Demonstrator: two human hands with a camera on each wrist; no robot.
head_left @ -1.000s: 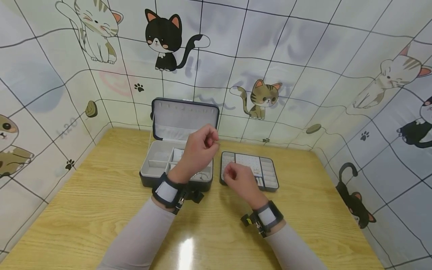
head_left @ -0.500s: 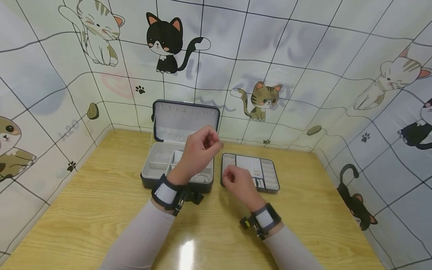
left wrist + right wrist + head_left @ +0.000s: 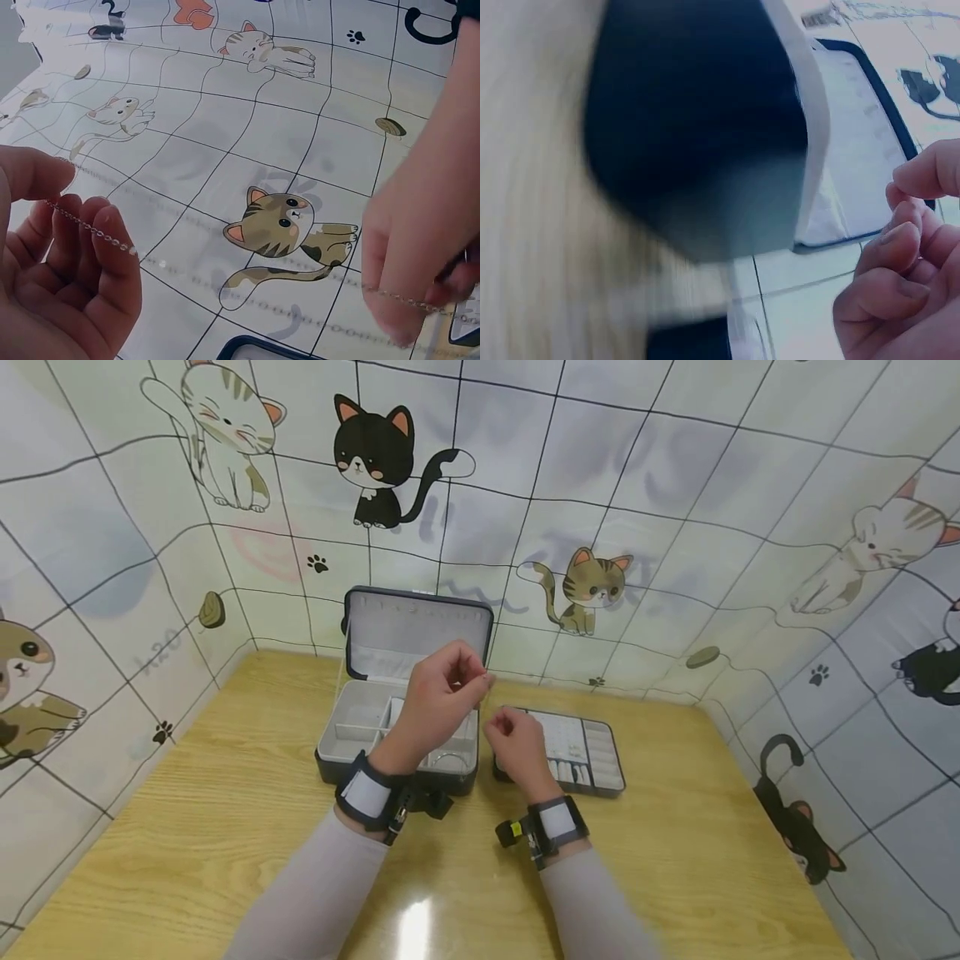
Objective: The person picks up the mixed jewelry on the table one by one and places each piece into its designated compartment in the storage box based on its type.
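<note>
A thin silver chain necklace [image 3: 116, 241] hangs in two strands from my left hand [image 3: 442, 693], raised over the right side of an open jewelry box [image 3: 330, 764]. Thumb and fingers pinch it in the left wrist view. My right hand [image 3: 521, 750] stays just right of the hanging chain, over the left end of a jewelry tray [image 3: 602, 750]. Both strands overlap this hand [image 3: 405, 255] in the left wrist view. Its thumb meets the forefinger and the other fingers curl in the right wrist view; I cannot tell whether they hold the chain.
The box lid [image 3: 408, 622] leans open near the patterned backdrop [image 3: 480, 527]. Pale dividers split the box, with a ring-shaped bangle [image 3: 450, 758] at front right. Small earrings [image 3: 574, 750] sit in the tray. The wooden table [image 3: 247, 793] extends around both.
My right hand has moved left from over the tray to beside the hanging chain. The left hand keeps its pinch, nearly still. The head view has tilted slightly up.
</note>
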